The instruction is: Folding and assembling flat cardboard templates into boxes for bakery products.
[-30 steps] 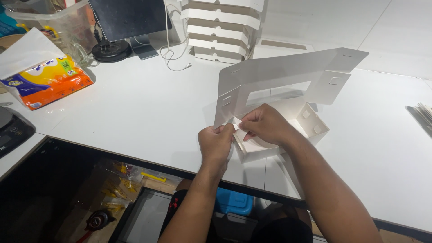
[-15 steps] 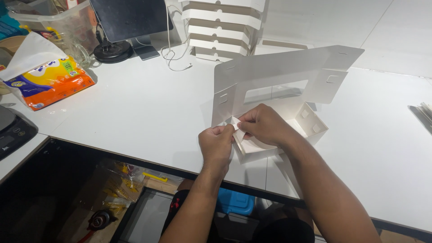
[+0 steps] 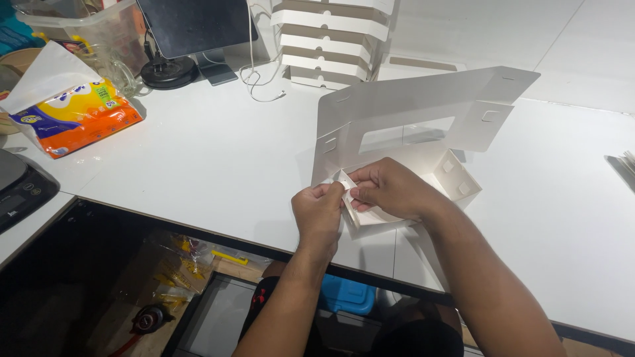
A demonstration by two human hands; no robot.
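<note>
both hands, left hand [image 3: 319, 210] and right hand [image 3: 390, 190], pinch the cardboard box [image 3: 410, 135] corner flap. looks light, thin, creases easily; grip near folds.

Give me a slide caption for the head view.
Both hands, left and right, fold a white windowed box.

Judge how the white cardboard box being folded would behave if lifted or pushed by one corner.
The cardboard box looks thin and probably very light, so a push would likely slide it across the white table. Its tall windowed lid stands open, so it may flop or tip. The left hand and right hand pinch a corner flap, which seems to bend easily.
</note>
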